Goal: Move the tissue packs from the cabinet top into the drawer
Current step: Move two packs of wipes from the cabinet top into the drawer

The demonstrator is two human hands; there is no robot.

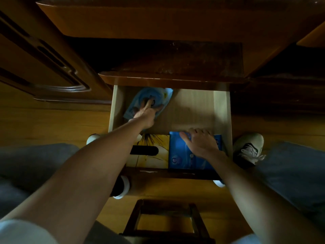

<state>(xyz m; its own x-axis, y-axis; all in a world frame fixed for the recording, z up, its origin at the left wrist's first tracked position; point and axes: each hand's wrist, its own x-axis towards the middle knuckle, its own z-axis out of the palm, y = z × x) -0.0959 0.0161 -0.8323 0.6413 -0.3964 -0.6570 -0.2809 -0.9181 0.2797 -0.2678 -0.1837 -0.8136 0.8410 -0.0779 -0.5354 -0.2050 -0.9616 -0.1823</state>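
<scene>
The drawer stands pulled out below the dark cabinet top. In its far left corner lies a light blue tissue pack, tilted, and my left hand presses on it with spread fingers. Near the front right lies a dark blue tissue pack, and my right hand rests flat on its far end, fingers reaching over the edge. Beside it at the front left sits a yellow tissue box with a black slot. The drawer floor between the packs is bare.
A carved wooden door stands to the left. My knees in blue jeans frame the view, with a white shoe right of the drawer. A dark wooden stool is on the yellow floor below me. White round knobs show under the drawer front.
</scene>
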